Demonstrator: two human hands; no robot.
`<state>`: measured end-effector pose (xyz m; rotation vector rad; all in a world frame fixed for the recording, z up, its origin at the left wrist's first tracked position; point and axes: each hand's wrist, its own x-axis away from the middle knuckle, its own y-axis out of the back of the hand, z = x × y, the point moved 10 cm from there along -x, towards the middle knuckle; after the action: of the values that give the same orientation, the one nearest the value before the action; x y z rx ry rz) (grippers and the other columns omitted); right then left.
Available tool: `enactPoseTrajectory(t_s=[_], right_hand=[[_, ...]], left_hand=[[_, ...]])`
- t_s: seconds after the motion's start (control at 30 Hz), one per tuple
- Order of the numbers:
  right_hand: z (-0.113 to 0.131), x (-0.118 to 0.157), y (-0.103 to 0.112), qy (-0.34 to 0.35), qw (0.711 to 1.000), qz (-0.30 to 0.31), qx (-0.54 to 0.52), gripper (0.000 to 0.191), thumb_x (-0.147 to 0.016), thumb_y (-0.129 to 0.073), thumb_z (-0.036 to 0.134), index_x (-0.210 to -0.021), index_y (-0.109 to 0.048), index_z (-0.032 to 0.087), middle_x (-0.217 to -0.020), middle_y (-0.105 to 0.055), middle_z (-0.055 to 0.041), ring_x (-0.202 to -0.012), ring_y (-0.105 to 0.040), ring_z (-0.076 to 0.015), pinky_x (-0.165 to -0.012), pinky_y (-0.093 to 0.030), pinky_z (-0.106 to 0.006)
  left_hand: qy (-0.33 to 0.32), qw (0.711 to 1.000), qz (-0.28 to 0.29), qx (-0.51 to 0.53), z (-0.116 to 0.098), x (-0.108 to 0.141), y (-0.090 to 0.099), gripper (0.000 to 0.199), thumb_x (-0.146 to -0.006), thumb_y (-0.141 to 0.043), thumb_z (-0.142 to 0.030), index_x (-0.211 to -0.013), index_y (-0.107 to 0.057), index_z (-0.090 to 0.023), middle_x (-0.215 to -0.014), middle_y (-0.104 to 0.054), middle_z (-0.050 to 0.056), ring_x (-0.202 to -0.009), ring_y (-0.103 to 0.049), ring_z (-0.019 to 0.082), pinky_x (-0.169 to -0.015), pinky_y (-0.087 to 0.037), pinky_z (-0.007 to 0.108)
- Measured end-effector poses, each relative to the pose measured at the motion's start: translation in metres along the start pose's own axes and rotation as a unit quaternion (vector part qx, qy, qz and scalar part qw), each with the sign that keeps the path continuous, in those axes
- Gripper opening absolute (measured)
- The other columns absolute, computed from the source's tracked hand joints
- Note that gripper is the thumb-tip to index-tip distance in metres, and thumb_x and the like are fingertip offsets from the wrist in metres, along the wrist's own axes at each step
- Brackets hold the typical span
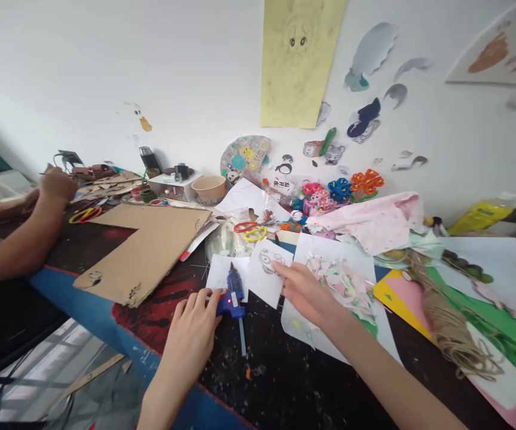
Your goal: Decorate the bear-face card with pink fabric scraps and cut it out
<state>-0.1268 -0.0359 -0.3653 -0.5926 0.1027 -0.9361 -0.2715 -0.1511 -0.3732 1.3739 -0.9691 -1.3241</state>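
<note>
In the head view, the left hand (192,331) has its fingers curled around the handle of a blue plastic glue gun (235,289), whose nozzle points away over a plain white paper sheet (215,276). The right hand (305,292) extends a finger onto a white paper card with a pencil-drawn figure (263,282), just right of the gun above the black-topped desk (280,382); I cannot tell whether those fingers pinch it.

The pencil drawing looks done, and the card seems uncut, its edges straight. No glue can be made out on it; how much work remains is unclear. An L-shaped brown cardboard piece (159,239) lies left, already cut.

The thumb and underside of the right hand are hidden, the drawing's details are small, and a co-worker's arm (20,239) is cut off at the left edge.
</note>
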Motion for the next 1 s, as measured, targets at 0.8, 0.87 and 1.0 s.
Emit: enactPoseTrajectory(t_s=[0.8, 0.87, 1.0], right_hand=[[-0.037, -0.058, 0.001, -0.042, 0.999, -0.025, -0.012, 0.02, -0.09, -0.057, 0.021, -0.109, -0.063, 0.018, -0.099, -0.076, -0.008, -0.09, -0.072, -0.0211, -0.086, -0.053, -0.039], [-0.03, -0.052, 0.0, -0.039, 0.999, -0.023, -0.006, 0.019, -0.087, -0.062, 0.022, -0.105, -0.065, 0.017, -0.095, -0.076, -0.007, -0.086, -0.071, -0.0209, -0.081, -0.053, -0.037], [-0.007, -0.023, 0.001, -0.03, 0.999, -0.005, 0.018, 0.018, -0.083, -0.071, 0.032, -0.093, -0.069, 0.017, -0.09, -0.074, -0.0062, -0.079, -0.068, -0.0188, -0.072, -0.051, -0.03]], left_hand=[[0.054, 0.968, -0.173, 0.172, 0.049, 0.027, 0.012, 0.042, -0.096, -0.038, -0.015, -0.138, -0.046, -0.016, -0.116, -0.058, 0.013, -0.105, -0.056, 0.027, -0.09, -0.048, 0.042], [0.095, 0.95, -0.171, 0.242, 0.062, 0.033, 0.018, 0.038, -0.098, -0.039, -0.023, -0.135, -0.049, -0.02, -0.118, -0.06, 0.011, -0.106, -0.059, 0.025, -0.089, -0.05, 0.038], [0.132, 0.885, -0.17, 0.413, 0.076, 0.039, 0.015, 0.035, -0.097, -0.044, -0.037, -0.126, -0.057, -0.021, -0.111, -0.067, 0.007, -0.105, -0.064, 0.023, -0.085, -0.055, 0.031]])
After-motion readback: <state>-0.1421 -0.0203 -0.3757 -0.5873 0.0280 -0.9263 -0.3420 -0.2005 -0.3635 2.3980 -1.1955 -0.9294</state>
